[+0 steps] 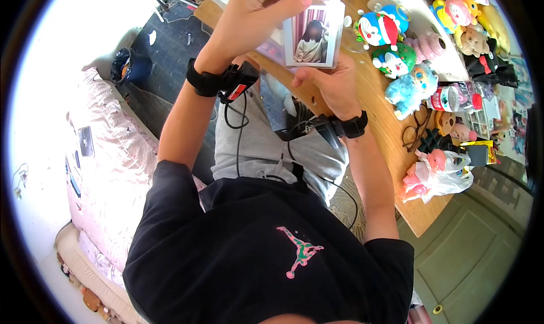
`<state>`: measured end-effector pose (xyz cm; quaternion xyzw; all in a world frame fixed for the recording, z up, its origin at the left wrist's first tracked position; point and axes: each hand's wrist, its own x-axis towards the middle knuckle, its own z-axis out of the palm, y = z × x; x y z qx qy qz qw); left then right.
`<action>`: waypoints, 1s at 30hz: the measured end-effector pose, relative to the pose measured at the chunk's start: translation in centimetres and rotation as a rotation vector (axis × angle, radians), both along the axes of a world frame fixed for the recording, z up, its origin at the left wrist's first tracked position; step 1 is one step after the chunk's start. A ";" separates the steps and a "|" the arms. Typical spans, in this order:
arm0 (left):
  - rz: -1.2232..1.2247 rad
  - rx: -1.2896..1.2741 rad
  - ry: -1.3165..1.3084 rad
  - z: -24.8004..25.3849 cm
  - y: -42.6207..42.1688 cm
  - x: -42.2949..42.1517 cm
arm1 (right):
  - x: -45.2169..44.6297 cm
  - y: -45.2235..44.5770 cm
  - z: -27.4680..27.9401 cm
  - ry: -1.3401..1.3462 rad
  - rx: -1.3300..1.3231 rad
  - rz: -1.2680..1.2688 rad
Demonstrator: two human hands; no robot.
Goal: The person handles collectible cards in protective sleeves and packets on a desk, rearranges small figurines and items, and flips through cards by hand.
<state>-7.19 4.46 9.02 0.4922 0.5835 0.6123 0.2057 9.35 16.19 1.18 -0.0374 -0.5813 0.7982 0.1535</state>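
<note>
A stack of photo cards in clear sleeves [311, 37] is held up over the edge of the wooden desk [371, 100]. The top photo has a white border and shows a person with dark hair. My right hand [337, 86] grips the stack at its lower right, thumb near the bottom edge. Along its upper left edge, my left hand [260, 20] has thumb and forefinger closed at the top corner; its other fingers are partly hidden. Pinkish clear sheets [273, 47] lie behind the stack, partly covered by my left hand.
On the desk's right side are blue figurines [378, 29], a fluffy blue toy [411, 91], a bottle with a red label [450, 99], glasses [416, 132] and a plastic bag [442, 176]. A bed [113, 131] and a bin [131, 65] are at left. Cables hang from both wrists.
</note>
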 end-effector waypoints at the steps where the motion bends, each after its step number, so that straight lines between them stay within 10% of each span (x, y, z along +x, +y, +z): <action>1: 0.001 -0.001 -0.001 -0.1 0.0 0.0 | 0.0 0.0 0.0 -0.001 -0.001 0.001; 30: 0.023 -0.015 -0.033 0.2 0.1 0.1 | -0.1 0.1 -0.2 0.024 0.017 0.044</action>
